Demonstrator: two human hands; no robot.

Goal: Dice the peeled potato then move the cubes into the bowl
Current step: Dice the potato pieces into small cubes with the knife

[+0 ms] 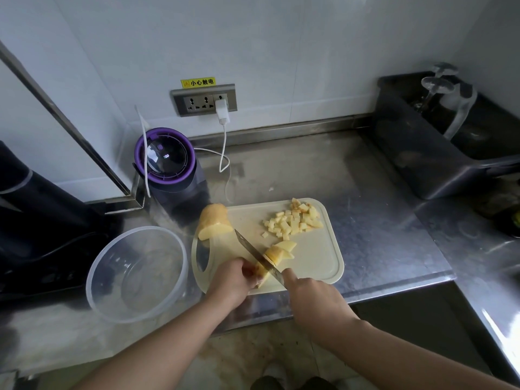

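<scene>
Head view | your left hand (pixel 230 282) pins a potato piece (pixel 274 253) on the cutting board (pixel 315 260) | your right hand (pixel 312 299) grips the knife (pixel 253 250), blade across it | clear bowl (pixel 135 228) left of the board | cubes (pixel 295 222) heaped far right | potato chunk (pixel 213 222) far left

Light is soft, cool and rather dim, with weak shadows. The brushed steel counter (pixel 380 220) gives pale glare — strongest on its right edge. The wide lens bends the dark metal wall strip (pixel 64 118) at left. The clear round plastic bowl (pixel 107 291) looks slightly smeared — frame edges also soft.
</scene>
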